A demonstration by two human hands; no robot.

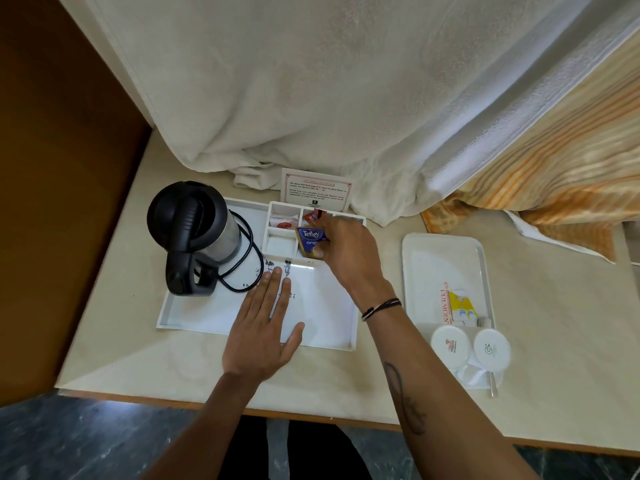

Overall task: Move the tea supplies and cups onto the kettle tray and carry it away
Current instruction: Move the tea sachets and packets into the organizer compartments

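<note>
Tetley tea sachet (310,239) pinched in right hand (346,252) fingers over kettle tray (332,336) compartments, left hand (263,336) fingers spread flat steadying tray below; drop sachet squarely into slot under fingers, then fetch cups (450,345) from right.

Tea sachets (310,241) in right hand (347,252), apparently.

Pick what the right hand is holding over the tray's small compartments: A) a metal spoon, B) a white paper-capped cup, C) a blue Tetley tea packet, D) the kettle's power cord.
C: the right hand pinches a blue Tetley tea packet over the compartments of the kettle tray, while the capped cups sit on the smaller tray to the right.
</note>
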